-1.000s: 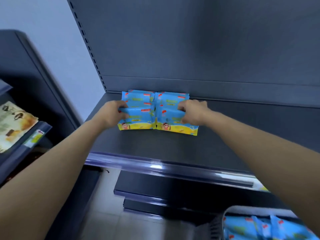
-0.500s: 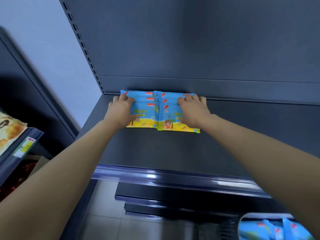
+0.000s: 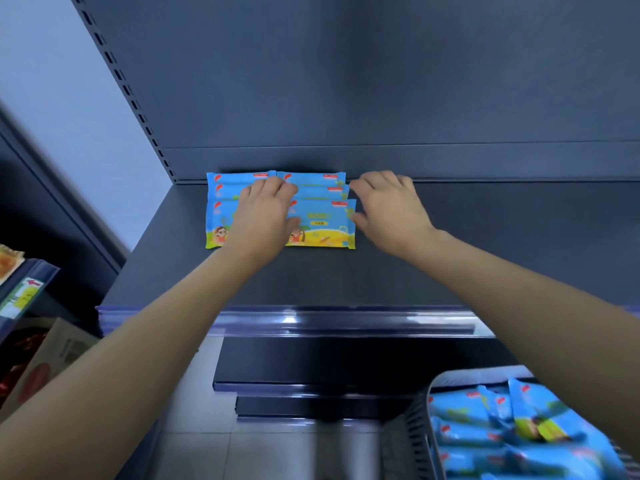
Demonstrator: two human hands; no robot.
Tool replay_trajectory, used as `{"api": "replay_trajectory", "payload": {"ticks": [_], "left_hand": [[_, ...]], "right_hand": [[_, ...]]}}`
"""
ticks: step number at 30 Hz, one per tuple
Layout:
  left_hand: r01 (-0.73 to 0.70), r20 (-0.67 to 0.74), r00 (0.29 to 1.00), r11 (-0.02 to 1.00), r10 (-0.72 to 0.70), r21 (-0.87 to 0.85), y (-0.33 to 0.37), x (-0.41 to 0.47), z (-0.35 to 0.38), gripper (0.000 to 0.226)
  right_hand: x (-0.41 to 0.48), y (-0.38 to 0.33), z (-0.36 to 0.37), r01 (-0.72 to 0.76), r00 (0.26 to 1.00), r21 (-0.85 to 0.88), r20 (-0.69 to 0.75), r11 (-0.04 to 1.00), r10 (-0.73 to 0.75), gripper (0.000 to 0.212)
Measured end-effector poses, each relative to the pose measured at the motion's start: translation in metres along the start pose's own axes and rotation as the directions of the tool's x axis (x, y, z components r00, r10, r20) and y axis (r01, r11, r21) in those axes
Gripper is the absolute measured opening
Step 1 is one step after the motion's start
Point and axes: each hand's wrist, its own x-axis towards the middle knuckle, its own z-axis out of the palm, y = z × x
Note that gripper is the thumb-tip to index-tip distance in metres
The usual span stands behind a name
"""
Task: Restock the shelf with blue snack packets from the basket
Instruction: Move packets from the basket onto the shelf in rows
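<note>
Blue plastic snack packets (image 3: 318,220) are stacked in two piles at the back left of the dark grey metal shelf (image 3: 485,258), pressed flat under the left hand (image 3: 266,216), fingers straight, nothing gripped. The right hand (image 3: 388,209) is held just beside the right pile, fingers loosely bent, empty. More are left in the grey slotted basket (image 3: 419,414). Light, soft, probably slippery, so best pinched by the sealed edges.

Dim, cool light on the dark shelf (image 3: 346,278); glare streaks its front rail (image 3: 289,321). Basket packets (image 3: 485,431) smear with blur, frame edges bow outward.
</note>
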Motion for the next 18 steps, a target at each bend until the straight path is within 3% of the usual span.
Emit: {"api": "replay_trajectory", "payload": {"ticks": [5,10,15,18], "left_hand": [[-0.155,-0.079,0.986,0.986,0.150,-0.063,0.076,-0.017,-0.012,0.045],[-0.266,-0.069,0.963,0.958,0.260,-0.106,0.165,-0.051,-0.001,0.046],[-0.295,0.017,0.953,0.940,0.302,-0.170,0.248,-0.097,0.023,0.046],[-0.305,0.121,0.934,0.929,0.335,-0.210,0.287,-0.130,0.048,0.046]], "right_hand": [[-0.060,0.035,-0.026,-0.028,0.997,-0.013,-0.078,1.000,0.027,0.044],[-0.137,0.078,-0.034,-0.055,0.994,-0.010,-0.098,0.998,0.054,0.043],[-0.229,0.124,-0.031,-0.020,0.996,0.010,-0.088,1.000,0.021,0.041],[-0.279,0.146,-0.013,0.035,0.999,0.040,-0.008,0.999,-0.034,0.039]]}}
